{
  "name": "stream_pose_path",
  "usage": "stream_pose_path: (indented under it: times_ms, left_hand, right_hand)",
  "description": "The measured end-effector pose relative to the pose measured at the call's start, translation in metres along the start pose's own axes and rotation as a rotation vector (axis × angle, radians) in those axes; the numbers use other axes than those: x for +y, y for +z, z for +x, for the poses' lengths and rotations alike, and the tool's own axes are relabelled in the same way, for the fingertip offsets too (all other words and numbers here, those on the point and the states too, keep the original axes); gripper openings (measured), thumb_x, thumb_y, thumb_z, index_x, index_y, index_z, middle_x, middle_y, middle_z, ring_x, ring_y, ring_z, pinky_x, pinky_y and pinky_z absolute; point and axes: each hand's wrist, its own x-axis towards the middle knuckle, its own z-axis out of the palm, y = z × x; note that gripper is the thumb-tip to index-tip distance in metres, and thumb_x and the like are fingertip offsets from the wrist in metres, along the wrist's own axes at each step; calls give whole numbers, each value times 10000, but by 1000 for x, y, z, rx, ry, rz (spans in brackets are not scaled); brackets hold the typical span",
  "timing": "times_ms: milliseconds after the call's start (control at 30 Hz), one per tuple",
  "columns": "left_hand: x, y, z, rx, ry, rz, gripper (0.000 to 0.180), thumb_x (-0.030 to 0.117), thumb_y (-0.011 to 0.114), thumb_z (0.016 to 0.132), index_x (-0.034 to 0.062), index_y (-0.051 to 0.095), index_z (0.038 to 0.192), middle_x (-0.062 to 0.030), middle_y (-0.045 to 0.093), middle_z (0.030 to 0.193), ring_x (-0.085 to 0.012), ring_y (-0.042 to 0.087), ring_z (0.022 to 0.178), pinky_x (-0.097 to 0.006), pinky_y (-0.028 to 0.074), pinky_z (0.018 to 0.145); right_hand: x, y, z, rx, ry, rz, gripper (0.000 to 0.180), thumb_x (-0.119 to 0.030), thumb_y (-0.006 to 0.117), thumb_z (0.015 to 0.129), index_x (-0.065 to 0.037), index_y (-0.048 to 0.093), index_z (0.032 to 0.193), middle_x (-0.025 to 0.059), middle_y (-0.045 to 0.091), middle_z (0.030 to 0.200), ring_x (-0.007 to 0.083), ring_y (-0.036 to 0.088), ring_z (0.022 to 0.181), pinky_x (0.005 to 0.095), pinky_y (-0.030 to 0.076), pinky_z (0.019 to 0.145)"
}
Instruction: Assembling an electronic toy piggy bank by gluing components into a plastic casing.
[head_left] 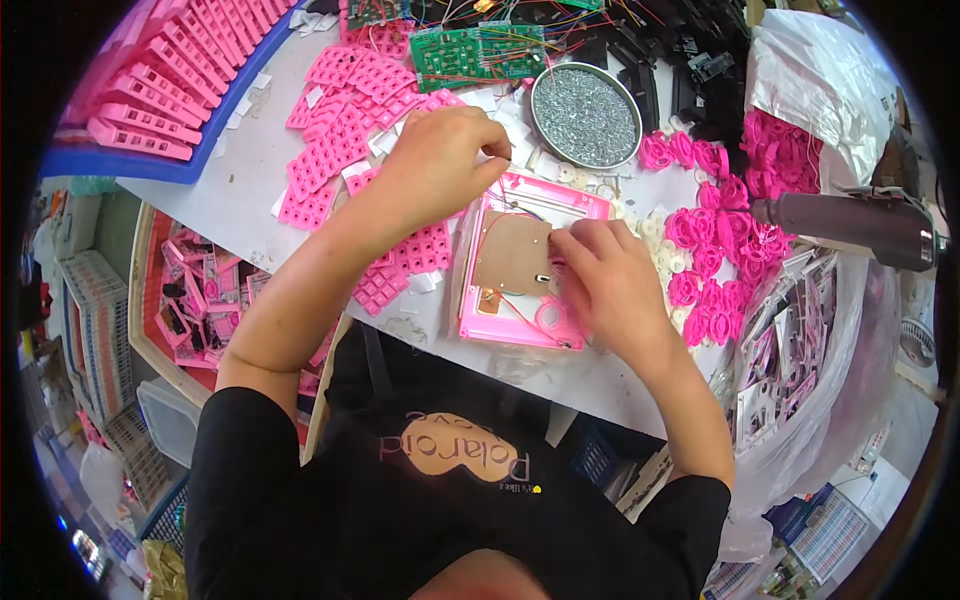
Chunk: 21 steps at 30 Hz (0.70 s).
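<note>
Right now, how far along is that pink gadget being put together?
Partway. Done: a brown board already sits inside the open pink case. In hand: the right hand presses on the board while the left hand hovers above. Left: piles of pink keypads lie unfitted.

White worktable (250,190); plastic crates (95,320) on floor at left.

Light: bright, even, from overhead.
Shadows: soft, short, under the left hand (440,165) on the table (250,180).
Glare: white plastic bag (820,70), upper right corner.
Distortion: fisheye, table edges bow; black vignette rim.
Blur: slight toward periphery.
</note>
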Motion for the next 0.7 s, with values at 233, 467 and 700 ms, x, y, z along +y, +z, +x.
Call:
stream_pose_path:
  times_ms: [233,467,700]
  left_hand:
    - [35,-1,-13,35,100,-322,99,60,692,855,25,710,946,-91,687,872,-206,627,780,-336,488,697]
    - [52,8,-12,-74,-79,-454,213,54,730,854,8,676,1054,-26,672,915,-96,550,764,-258,461,693]
    - [49,12,-18,15,-59,-383,235,36,742,838,15,676,1063,-12,663,880,-88,521,733,-242,460,689]
  right_hand:
    - [26,-13,17,322,217,482,215,-128,710,879,-33,734,1071,137,691,952,275,676,808,367,541,710]
    - [11,-3,32,271,269,727,187,-182,710,897,-15,740,974,137,711,794,242,695,675,333,531,627]
    - [13,3,34,218,295,804,174,-161,675,915,5,719,938,155,708,786,298,689,670,371,527,629]
